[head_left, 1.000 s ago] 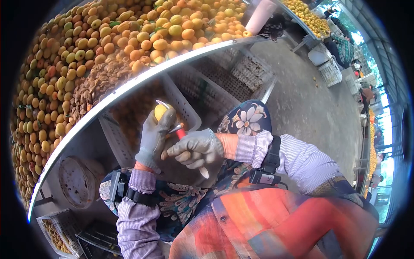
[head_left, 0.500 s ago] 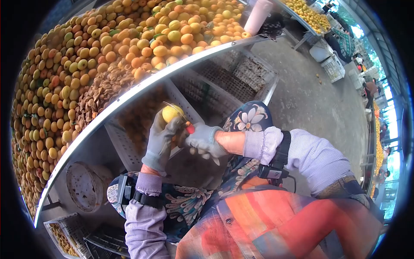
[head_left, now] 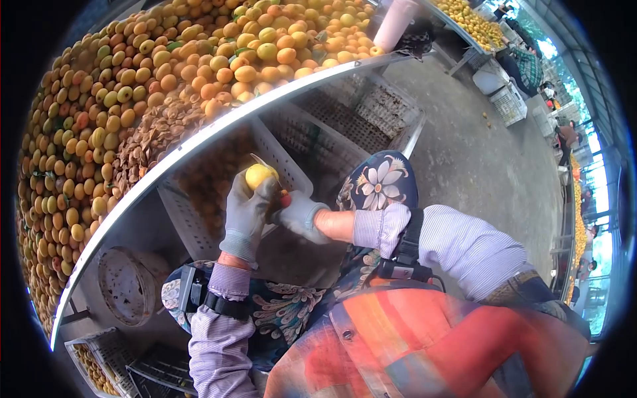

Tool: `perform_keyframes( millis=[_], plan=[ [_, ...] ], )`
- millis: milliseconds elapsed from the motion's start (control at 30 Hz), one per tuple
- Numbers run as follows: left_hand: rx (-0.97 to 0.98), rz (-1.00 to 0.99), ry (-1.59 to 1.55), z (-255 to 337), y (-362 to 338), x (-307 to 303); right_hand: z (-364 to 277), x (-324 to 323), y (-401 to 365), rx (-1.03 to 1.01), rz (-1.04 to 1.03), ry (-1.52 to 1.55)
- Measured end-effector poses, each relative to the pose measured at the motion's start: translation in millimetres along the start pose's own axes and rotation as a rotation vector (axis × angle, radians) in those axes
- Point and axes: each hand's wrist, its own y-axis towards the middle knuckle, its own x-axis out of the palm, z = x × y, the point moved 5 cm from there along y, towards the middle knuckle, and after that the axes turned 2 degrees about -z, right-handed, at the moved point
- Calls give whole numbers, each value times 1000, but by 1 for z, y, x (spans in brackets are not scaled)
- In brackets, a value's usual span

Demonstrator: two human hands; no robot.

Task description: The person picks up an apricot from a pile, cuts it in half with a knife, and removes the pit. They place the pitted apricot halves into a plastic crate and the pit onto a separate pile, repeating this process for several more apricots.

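Observation:
Gloved in grey, my left hand (head_left: 247, 211) grips a yellow apricot (head_left: 261, 175) between thumb and fingers above a crate. Close beside it, my right hand (head_left: 302, 215), also in a grey glove, is closed around a small knife (head_left: 286, 199) whose red handle end shows at the fingers. The thin blade runs along the fruit and its tip stands out above it. How deep the blade sits in the apricot cannot be seen. Below the hands, a white crate (head_left: 279, 156) holds a blurred heap of brownish-orange pieces.
A metal-edged table (head_left: 156, 174) carries piled apricots (head_left: 86, 139) and a heap of brown pits (head_left: 154, 136). Under it stand another crate (head_left: 388, 106) and a dirty white bucket (head_left: 126, 285). A pink roll (head_left: 397, 25) rests by the table end. Other people work at far right.
My right hand has shifted slightly left, closer to the apricot, and the knife has turned around the fruit. The apricot has moved a little left in my left hand. The view has shifted slightly.

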Motion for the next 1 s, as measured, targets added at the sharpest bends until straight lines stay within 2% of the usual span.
perform_keyframes(
  millis=[67,133,167,233,333,400,467,500,533,600,633,667,733,767,833,867,967,1000],
  plan=[
    [1,5,33,-1,1,-2,-6,3,-6,30,43,15],
    [-53,7,-64,-4,-1,-4,-4,13,-13,197,-184,202],
    [-45,-1,-56,-6,0,-4,-8,12,-17,185,-178,206],
    [-44,-35,-96,-10,4,-4,-13,15,-29,374,-238,423],
    [-34,-96,-139,-7,3,-1,-36,4,-51,307,-253,268],
    [-42,-73,-121,2,3,2,-45,-4,-51,367,-215,269],
    [89,-119,-168,12,2,11,-43,-14,-46,295,-190,149],
    [84,-126,-170,11,3,13,-39,-17,-46,362,-175,161],
    [79,-95,-67,9,4,12,-32,-16,-42,366,-170,163],
    [74,-54,30,6,5,8,-11,-10,-30,394,-242,-47],
    [52,-6,154,3,6,3,-53,-9,-70,392,-157,166],
    [28,45,277,0,6,-2,-46,-3,-65,398,-167,155],
    [26,85,254,1,6,-8,-33,14,-52,375,-312,579],
    [27,26,150,0,5,-8,-27,13,-50,381,-318,573],
    [13,-96,39,-3,6,-10,-28,13,-53,338,-554,666],
    [12,-89,30,-1,6,-10,-38,10,-59,347,-556,659],
    [-57,-275,-250,14,-4,7,-67,6,-82,397,-642,563],
    [-56,-276,-254,18,-7,11,-62,6,-81,399,-640,560]
  ],
)
